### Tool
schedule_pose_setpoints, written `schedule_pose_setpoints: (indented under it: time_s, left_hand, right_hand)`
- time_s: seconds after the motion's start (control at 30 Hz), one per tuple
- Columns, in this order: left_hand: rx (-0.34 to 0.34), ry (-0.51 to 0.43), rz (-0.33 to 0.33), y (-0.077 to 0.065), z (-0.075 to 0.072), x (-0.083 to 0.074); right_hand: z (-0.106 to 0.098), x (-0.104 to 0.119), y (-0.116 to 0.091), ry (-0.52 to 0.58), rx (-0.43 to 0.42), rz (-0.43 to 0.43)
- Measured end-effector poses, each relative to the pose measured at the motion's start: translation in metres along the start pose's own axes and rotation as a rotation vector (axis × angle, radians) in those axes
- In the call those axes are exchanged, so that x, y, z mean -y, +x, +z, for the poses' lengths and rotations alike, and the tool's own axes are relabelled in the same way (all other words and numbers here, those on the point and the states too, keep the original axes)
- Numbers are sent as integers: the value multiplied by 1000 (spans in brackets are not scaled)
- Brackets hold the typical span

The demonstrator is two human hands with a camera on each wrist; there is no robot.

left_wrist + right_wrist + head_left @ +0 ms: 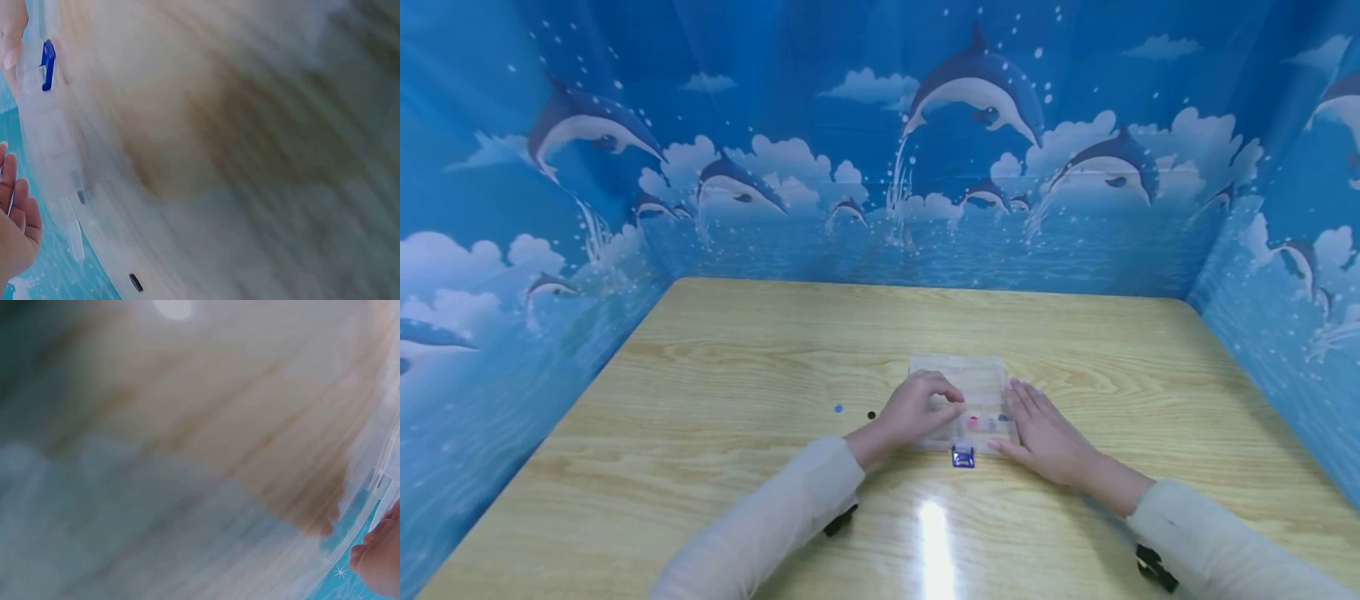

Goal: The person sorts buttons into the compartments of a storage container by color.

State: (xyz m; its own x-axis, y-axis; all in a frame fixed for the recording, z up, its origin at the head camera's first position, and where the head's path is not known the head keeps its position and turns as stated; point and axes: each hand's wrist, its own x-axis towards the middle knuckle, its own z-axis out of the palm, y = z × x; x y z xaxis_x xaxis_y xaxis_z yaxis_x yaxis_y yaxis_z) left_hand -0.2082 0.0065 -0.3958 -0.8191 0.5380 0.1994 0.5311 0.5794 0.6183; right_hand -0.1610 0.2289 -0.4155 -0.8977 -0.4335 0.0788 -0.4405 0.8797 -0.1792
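A clear plastic box (pixel 934 435) lies on the wooden table with its see-through lid (pixel 958 365) folded back. At its front edge sits a blue latch (pixel 963 457). A small red piece (pixel 973 419) and a dark piece (pixel 1003 417) show in its right part. My left hand (pixel 917 407) hovers over the left part, fingers bent and thumb and forefinger tips close together; whether they pinch something small I cannot tell. Along the box's right side rests my right hand (pixel 1051 440), fingers straight, thumb near the front edge.
Left of the box, a blue disc (pixel 838 408) and a black disc (pixel 872 414) lie on the table (pixel 737 350). A blue dolphin-print curtain (pixel 820 242) encloses the table at the back and both sides.
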Motion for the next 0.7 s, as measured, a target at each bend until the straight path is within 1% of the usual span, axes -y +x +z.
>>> schedule_pose_setpoints:
  time_s: [0.07,0.17,0.47,0.7]
  left_hand:
    - [-5,-9,-17,-1,-1,2]
    - [-15,-18,-20,-1,-3,4]
    - [-31,-9,11,-6,-10,10]
    - [-39,-23,-5,-9,-13,18]
  right_hand:
    - [0,0,0,0,0,2]
    - [0,0,0,-1,-4,1]
    - [0,-1,0,5,2,10]
    - [0,-1,0,-1,11,14]
